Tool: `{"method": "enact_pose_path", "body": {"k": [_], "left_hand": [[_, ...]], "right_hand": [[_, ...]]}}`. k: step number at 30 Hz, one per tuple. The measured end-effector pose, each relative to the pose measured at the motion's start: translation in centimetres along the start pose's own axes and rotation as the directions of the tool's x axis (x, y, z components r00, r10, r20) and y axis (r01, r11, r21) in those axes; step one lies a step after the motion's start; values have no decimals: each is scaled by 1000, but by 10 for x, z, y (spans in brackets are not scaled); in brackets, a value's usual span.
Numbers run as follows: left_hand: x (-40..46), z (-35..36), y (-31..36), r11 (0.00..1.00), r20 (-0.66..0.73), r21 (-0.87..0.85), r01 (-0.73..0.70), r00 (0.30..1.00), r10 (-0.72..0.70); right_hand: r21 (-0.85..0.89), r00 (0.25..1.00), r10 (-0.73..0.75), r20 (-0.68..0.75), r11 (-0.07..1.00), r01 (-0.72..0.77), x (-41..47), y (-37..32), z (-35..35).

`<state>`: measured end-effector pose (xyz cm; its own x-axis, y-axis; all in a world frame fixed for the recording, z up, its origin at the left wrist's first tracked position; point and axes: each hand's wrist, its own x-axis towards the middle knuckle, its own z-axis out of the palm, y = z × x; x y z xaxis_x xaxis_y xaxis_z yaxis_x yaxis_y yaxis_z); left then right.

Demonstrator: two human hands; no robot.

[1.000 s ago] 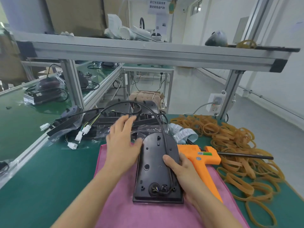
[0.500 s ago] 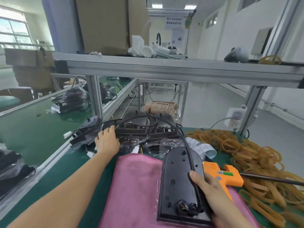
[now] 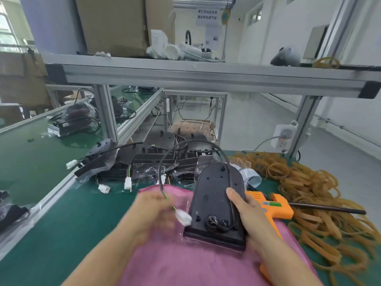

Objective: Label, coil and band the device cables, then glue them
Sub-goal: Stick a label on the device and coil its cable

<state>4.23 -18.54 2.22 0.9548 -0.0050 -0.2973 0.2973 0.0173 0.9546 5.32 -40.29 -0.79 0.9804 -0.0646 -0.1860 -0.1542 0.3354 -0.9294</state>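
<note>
A black device (image 3: 214, 203) lies on a pink cloth (image 3: 165, 261). My right hand (image 3: 245, 213) grips its right edge, thumb on top. Its black cable (image 3: 162, 168) arcs up from the device's far end and down to the left, ending in coloured wires and a white connector (image 3: 183, 217). My left hand (image 3: 152, 211) is blurred with motion and holds the cable end near the wires. An orange glue gun (image 3: 270, 207) lies just right of the device, partly under my right hand. A heap of tan rubber bands (image 3: 313, 195) covers the table's right side.
More black devices in clear bags with white connectors (image 3: 148, 164) are piled beyond the cloth. A thin black rod (image 3: 329, 209) lies across the bands. An aluminium frame shelf (image 3: 206, 77) spans overhead, a socket (image 3: 284, 137) on its right post. A green conveyor (image 3: 31, 162) runs on the left.
My left hand has come back from the pile of devices towards me, bringing the cable end with its white connector over the cloth. My right hand stays on the device.
</note>
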Motion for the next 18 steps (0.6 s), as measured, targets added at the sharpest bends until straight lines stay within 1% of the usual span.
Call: {"method": "enact_pose_path", "body": {"k": [1,2,3,4,5,6,7,8,9,10,11,12,13,14,15,16,17,18], "left_hand": [[-10,3,-12,992,70,119,45,996,-54],[-17,3,-21,957,91,285,54,992,-83],[-19,0,-24,868,67,496,26,995,-69],[-18,-4,-23,714,21,700,-18,1000,5],[-14,-7,-19,537,-12,841,-65,990,139],[-10,-7,-10,390,-18,915,-105,954,299],[-6,-5,0,321,7,931,-171,891,453],[-1,-3,10,313,50,908,-279,814,579],[8,0,19,312,90,866,-392,735,673],[19,3,27,274,134,844,-462,676,725],[31,7,34,193,213,840,-506,636,741],[43,11,41,98,293,849,-519,617,730],[55,15,46,17,348,864,-503,622,702],[65,20,49,-31,383,873,-487,645,661],[73,25,51,-55,409,875,-481,673,616],[81,28,52,-51,431,867,-496,695,575],[85,29,52,-34,450,855,-518,706,547],[87,29,52,4,462,835,-551,704,539]], "right_hand": [[-25,1000,-4,-3,1000,4,3,-3,-1],[-57,1000,-5,0,998,5,6,-5,-2],[-95,1000,-5,7,995,6,9,-7,-4],[-141,1000,-8,18,990,10,10,-8,-5],[-190,999,-12,31,982,18,11,-8,-6],[-227,999,-15,42,974,24,11,-8,-6],[-249,998,-14,53,968,27,11,-8,-6],[-262,998,-10,64,965,27,11,-7,-5],[-266,997,-6,72,964,25,11,-7,-4],[-267,997,-2,77,963,23,10,-6,-3],[-267,996,-1,84,963,23,9,-7,-3],[-270,995,-3,96,962,29,9,-7,-3],[-272,993,-5,115,961,37,9,-8,-4],[-272,991,-7,137,961,44,8,-9,-5],[-271,987,-7,162,961,52,7,-10,-6],[-272,983,-10,183,960,60,7,-10,-7],[-273,981,-13,193,960,66,6,-9,-8],[-269,981,-18,193,960,71,6,-8,-9]]}}
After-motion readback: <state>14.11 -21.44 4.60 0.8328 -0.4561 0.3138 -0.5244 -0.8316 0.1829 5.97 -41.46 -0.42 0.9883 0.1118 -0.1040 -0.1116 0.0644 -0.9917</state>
